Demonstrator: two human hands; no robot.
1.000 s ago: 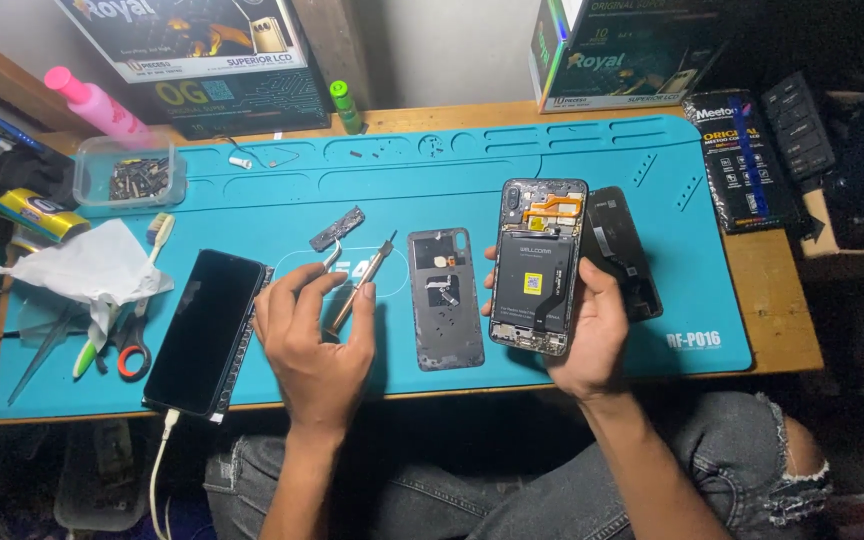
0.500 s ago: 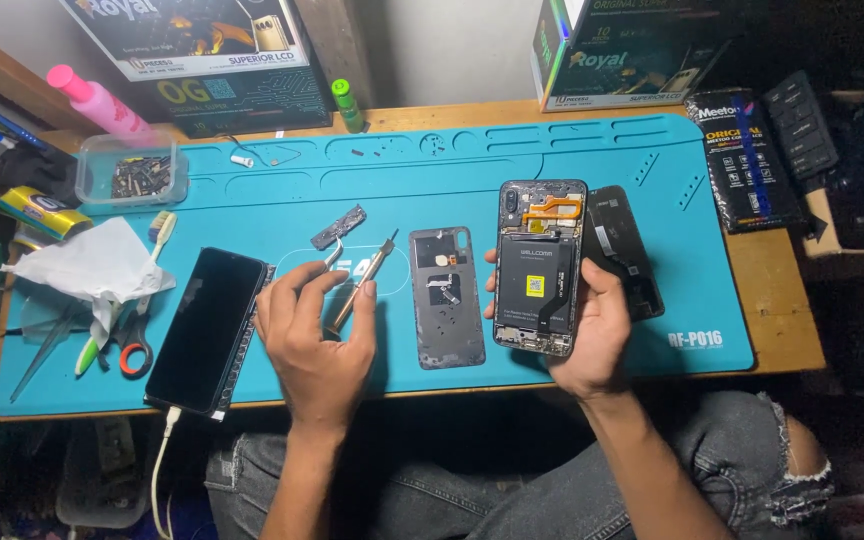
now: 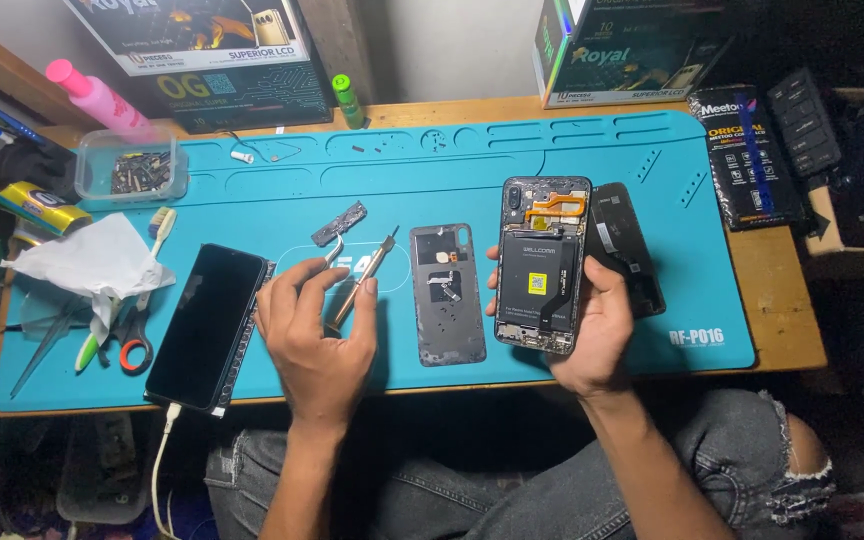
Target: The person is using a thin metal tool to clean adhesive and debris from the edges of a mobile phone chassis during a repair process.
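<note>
Opened phone (image 3: 540,265): back off, battery and orange flex cable showing, lifted just above the right half of the blue work mat (image 3: 572,160), near its front edge
Right hand (image 3: 592,325): wrapped around the phone from below, thumb on its left side
Left hand (image 3: 317,335): closed on tweezers (image 3: 330,250) and a thin screwdriver (image 3: 364,275), over the mat's middle front
Back cover (image 3: 447,292): flat on the mat between the two hands
Black panel (image 3: 627,250): on the mat, just right of the phone
Display screen (image 3: 205,325): dark, at the mat's front left, cable attached
Parts tray (image 3: 132,165): clear, at the mat's back left corner
Scissors (image 3: 130,340): left of the display, beside white tissue (image 3: 87,262)
</note>
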